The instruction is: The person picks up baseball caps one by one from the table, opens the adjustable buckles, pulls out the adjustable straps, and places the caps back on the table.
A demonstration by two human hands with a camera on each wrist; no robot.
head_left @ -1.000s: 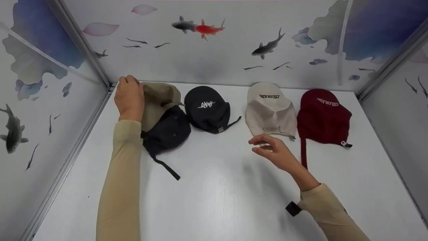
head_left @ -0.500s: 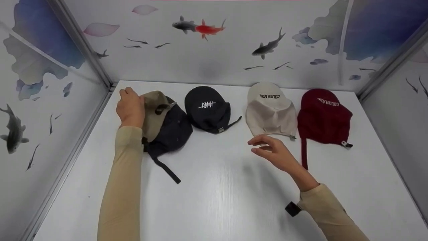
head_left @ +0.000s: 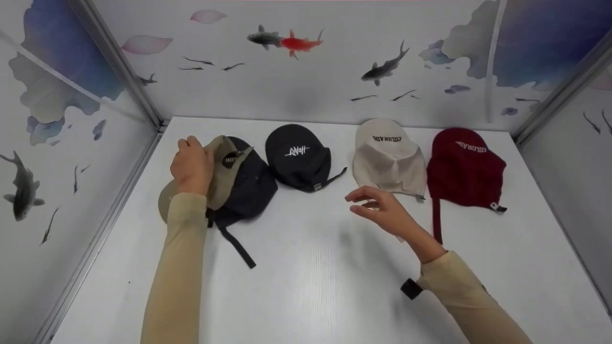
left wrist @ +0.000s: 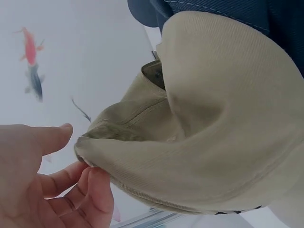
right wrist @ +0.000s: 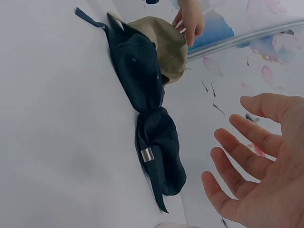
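In the head view my left hand (head_left: pixel 192 166) is at the khaki cap (head_left: pixel 223 184), whose brim shows left of the wrist. The left wrist view shows the thumb apart from the khaki cap (left wrist: pixel 223 123), while the bent fingers touch its folded edge. This cap leans over a dark navy cap (head_left: pixel 251 188) with a loose strap. My right hand (head_left: pixel 382 210) hovers in front of the cream cap (head_left: pixel 389 157), its fingers loosely spread and holding nothing, as the right wrist view of the right hand (right wrist: pixel 261 166) also shows.
A black cap (head_left: pixel 296 160) with white lettering lies beside the navy one. Farther right is a dark red cap (head_left: pixel 464 172), strap hanging forward. All lie along the back of a white table (head_left: pixel 296 286), enclosed by printed panels (head_left: pixel 306 86) behind and at the sides.
My left hand has come down and slightly nearer with the khaki cap, which now lies lower against the navy cap, its brim showing. The right hand has shifted slightly left.
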